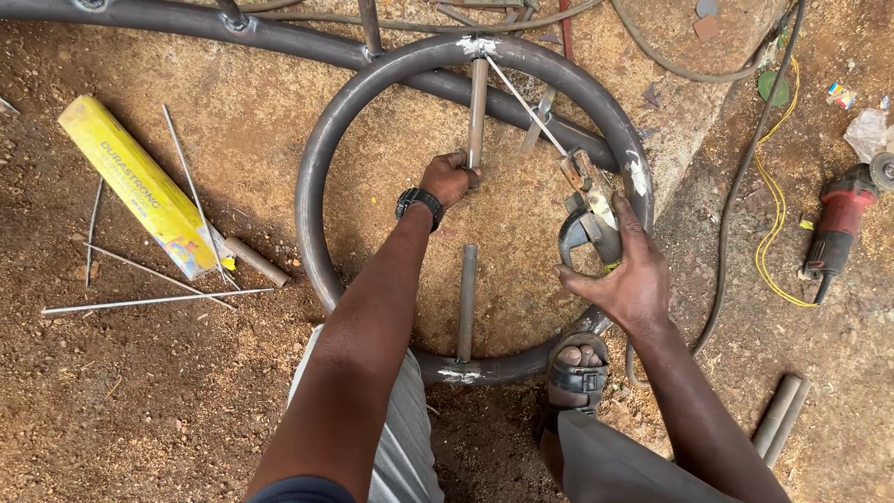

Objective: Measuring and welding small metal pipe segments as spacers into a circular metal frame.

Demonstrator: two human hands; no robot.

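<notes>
A dark steel pipe ring lies on the sandy ground. My left hand, with a black watch on the wrist, grips a short upright steel rod that meets the ring's top at a whitish weld spot. My right hand holds a welding electrode holder; its thin welding rod slants up toward that same joint. A second short rod stands from the ring's bottom edge. My sandalled foot rests on the ring's lower right.
A yellow pack of welding rods lies at left with several loose rods around it. A red angle grinder with yellow cable sits at right. Black cable runs past. Short pipe pieces lie at lower right.
</notes>
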